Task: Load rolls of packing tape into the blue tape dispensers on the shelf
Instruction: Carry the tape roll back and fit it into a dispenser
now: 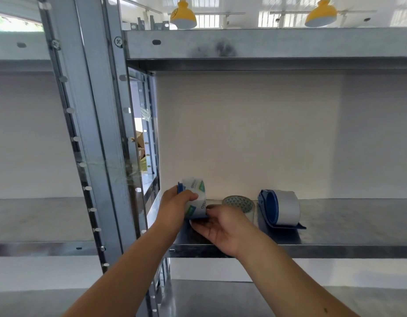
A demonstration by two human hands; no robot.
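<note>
While both hands met near the shelf's left edge | left hand gripped wrapped tape roll in blue dispenser | right hand pinched its base | loose clear roll, loaded dispenser beside.

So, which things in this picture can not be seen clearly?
- Head view: the blue dispenser in the left hand is mostly covered by both hands; whether its roll is seated is unclear.
- The loose tape roll is partly behind the right hand.
- The roll label print is too blurred to read.
</note>
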